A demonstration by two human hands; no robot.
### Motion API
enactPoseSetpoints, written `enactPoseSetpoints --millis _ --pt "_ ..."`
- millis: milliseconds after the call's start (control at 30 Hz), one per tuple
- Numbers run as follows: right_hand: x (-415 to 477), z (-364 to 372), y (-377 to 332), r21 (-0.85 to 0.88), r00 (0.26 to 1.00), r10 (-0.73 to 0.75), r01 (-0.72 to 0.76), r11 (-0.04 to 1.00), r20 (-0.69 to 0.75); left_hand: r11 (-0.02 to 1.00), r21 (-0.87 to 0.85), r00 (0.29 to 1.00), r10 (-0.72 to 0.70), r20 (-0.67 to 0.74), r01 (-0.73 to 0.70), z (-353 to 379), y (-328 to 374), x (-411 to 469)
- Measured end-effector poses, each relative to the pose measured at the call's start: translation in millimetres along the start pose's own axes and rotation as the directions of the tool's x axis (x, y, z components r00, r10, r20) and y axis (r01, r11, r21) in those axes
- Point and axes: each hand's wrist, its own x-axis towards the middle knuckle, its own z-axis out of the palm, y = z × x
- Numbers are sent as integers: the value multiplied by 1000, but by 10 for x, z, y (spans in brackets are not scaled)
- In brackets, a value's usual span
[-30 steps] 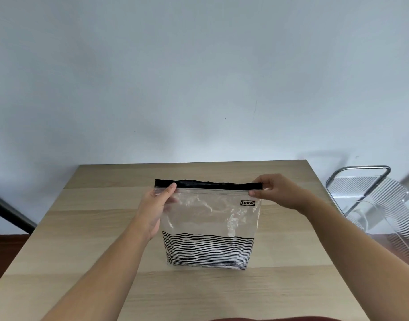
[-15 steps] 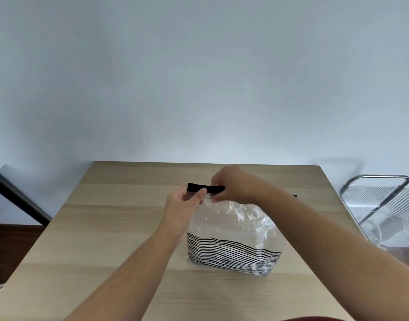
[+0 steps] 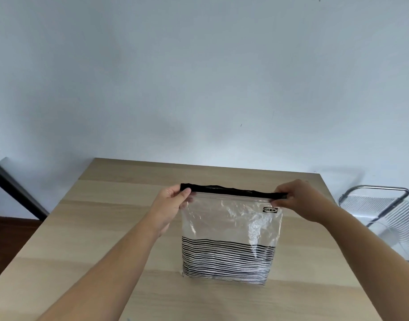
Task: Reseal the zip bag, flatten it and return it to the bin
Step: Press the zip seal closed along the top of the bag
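Left hand [image 3: 170, 206] & right hand [image 3: 299, 200] pinching zip bag [image 3: 230, 237] top corners, upright on bench [image 3: 94, 228]. Pinch along black strip [image 3: 233, 192] end to end, no gaps.

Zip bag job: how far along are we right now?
The seal looks mostly run: the black zip strip lies nearly straight across the zip bag; whether it is fully closed I cannot tell. In hand: the left hand and right hand pinch its two ends, the bag upright on the table. Left: flatten the puffy bag, then bin it.
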Motion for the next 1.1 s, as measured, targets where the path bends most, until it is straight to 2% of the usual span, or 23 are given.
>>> enactPoseSetpoints --millis 167,433,667,800,967,1100 --pt "43 66 -90 -130 999 -20 24 991 34 998 31 996 54 -78 -51 106 -37 0" --pt "230 525 -870 -52 978 -190 196 979 89 984 50 981 173 -88 -169 298 -59 -118" --pt "171 511 -822 -33 986 -156 158 987 49 976 108 979 196 -53 -190 178 -18 -112" --pt "83 342 -491 -36 997 -80 80 996 8 986 80 982 155 -107 -147 -33 -27 -53" --pt "-18 152 -98 65 996 18 -12 998 -92 992 25 979 126 -159 -123 -221 -37 10" --pt "-52 122 20 81 996 34 -27 996 -87 993 1 983 120 -137 -121 -188 -48 27"
